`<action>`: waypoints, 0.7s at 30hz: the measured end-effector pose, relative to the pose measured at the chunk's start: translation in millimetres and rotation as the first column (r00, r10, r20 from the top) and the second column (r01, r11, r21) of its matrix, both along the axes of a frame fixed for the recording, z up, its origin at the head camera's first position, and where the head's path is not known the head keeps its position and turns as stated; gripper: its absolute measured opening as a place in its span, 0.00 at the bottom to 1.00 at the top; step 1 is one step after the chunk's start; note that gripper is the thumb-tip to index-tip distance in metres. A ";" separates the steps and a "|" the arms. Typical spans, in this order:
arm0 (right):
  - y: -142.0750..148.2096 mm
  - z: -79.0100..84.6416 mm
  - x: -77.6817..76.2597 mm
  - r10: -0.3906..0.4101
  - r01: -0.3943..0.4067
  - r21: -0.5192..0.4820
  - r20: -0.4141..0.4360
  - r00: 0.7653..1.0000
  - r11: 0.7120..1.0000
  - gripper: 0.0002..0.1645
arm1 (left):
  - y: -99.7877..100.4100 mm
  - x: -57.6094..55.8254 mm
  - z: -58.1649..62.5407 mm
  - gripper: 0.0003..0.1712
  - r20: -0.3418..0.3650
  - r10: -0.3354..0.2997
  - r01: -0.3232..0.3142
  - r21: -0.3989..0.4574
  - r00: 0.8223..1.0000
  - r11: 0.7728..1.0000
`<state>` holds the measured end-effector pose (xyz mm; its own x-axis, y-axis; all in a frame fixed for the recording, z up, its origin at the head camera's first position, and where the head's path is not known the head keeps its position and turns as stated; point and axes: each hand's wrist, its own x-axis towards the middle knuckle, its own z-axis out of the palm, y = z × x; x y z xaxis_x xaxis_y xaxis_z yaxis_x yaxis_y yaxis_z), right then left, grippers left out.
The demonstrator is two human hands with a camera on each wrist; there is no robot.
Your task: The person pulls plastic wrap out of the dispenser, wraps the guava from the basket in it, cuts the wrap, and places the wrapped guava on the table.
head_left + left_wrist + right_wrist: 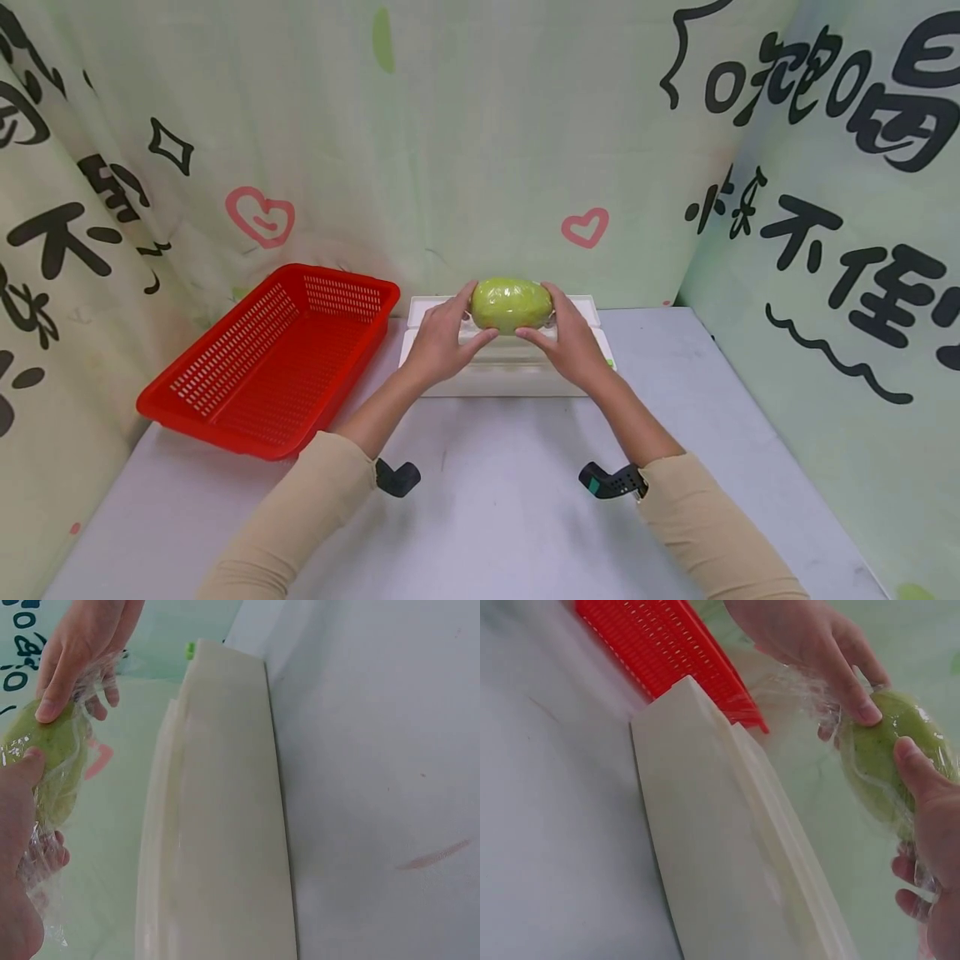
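Observation:
Both hands hold up an oval green fruit (512,303) wrapped in clear cling film, above a long white box (502,383). My left hand (442,337) grips its left end, thumb on the near side and fingers behind. The right hand (573,343) grips the other end the same way. In the left wrist view the fruit (56,761) shows shiny film, with loose crumpled film (49,892) bunched at the ends under the fingers. The right wrist view shows both thumbs pressing on the fruit (889,757). The box has a small green piece (611,364) at its right end.
A red plastic basket (337,408) with slotted sides stands left of the box. The pale table (480,500) reaches toward me in front of the box. Printed curtains (450,167) hang behind and on both sides, close to the table's back edge.

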<state>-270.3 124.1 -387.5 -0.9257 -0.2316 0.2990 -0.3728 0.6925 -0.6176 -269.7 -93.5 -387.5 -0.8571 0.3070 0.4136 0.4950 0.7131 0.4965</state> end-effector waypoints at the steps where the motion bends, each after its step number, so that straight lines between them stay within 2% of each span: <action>1: 0.0 0.8 0.0 -0.001 0.001 0.001 0.001 1.000 1.000 0.51 | 0.0 -0.1 0.6 0.43 -0.002 -0.001 0.001 0.002 1.000 1.000; 21: 1.8 13.0 1.8 0.008 -0.008 -0.001 -0.013 1.000 1.000 0.53 | -0.2 1.7 11.7 0.44 0.003 0.005 -0.005 0.002 1.000 1.000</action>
